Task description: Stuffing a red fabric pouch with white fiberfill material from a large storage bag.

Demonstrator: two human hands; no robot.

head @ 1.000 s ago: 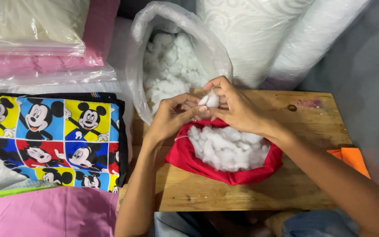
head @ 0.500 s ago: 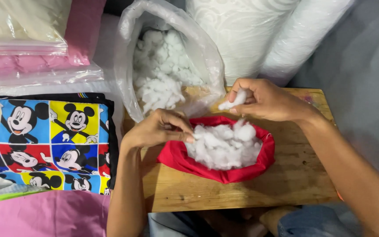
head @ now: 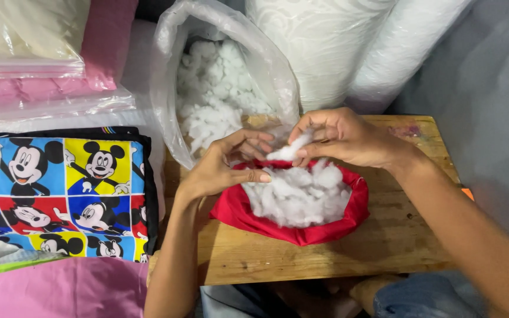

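A red fabric cover lies open on a small wooden table, filled with white fluffy stuffing. My left hand grips the cover's near-left rim, thumb pressed on the red edge. My right hand hovers just above the cover's far side and pinches a tuft of white stuffing between its fingers. A clear plastic bag full of the same white stuffing leans right behind the cover, its mouth open toward me.
A cartoon-mouse printed cushion lies to the left. Pink and cream pillows in plastic wrap are stacked at the far left. White quilted rolls stand behind the table. Pink fabric lies near left.
My right hand pulled a tuft out toward the bag side, then brought it back down over the cover. My left hand shifted to the cover's rim. The view moved slightly.
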